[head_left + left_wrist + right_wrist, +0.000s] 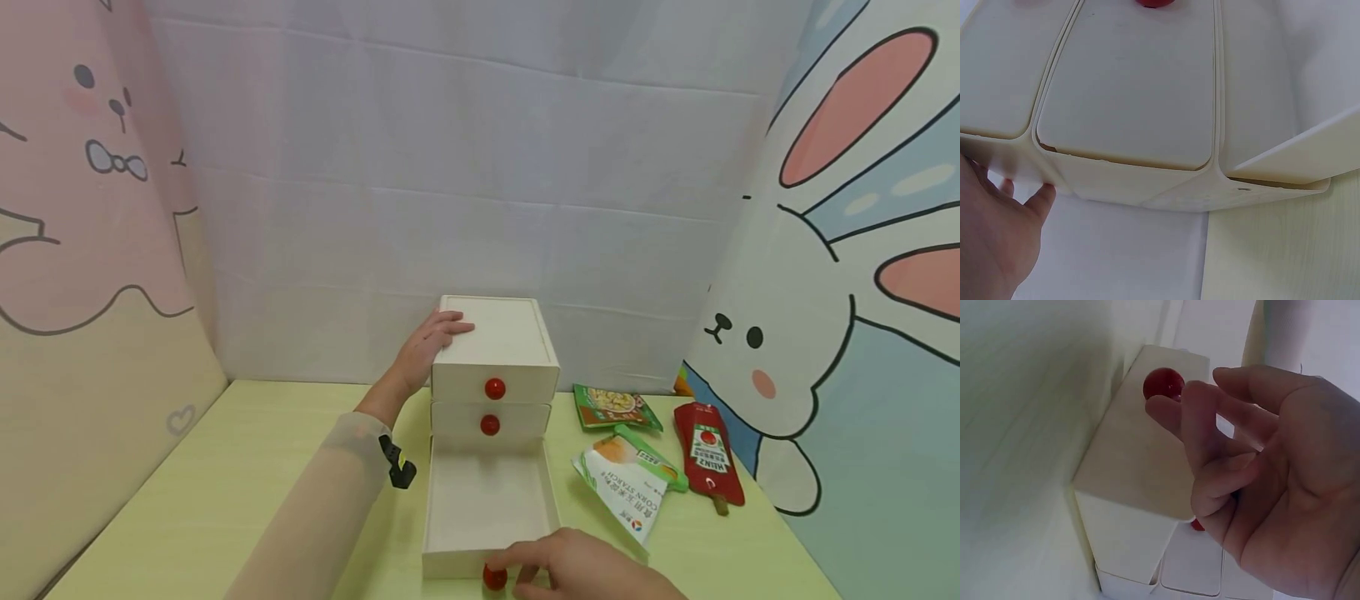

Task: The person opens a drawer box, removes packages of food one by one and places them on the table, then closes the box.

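Note:
A small white three-drawer cabinet (498, 333) with round red knobs stands on the table. Its bottom drawer (483, 500) is pulled out toward me, and nothing lies inside it; the upper two are closed. My left hand (429, 350) rests on the cabinet's upper left edge, fingers extended across the top, thumb (1041, 201) against the side wall. At the front, my right hand (588, 571) is by the bottom drawer's red knob (494, 577). In the right wrist view a fingertip touches or nearly touches that knob (1164, 384), with thumb and fingers apart.
Right of the cabinet lie a white and green corn starch bag (626, 483), a green food packet (615, 407) and a red Heinz ketchup pouch (708, 454). A pale yellow-green tabletop (300, 417) extends on the left. Cloth walls (480, 167) enclose the back and sides.

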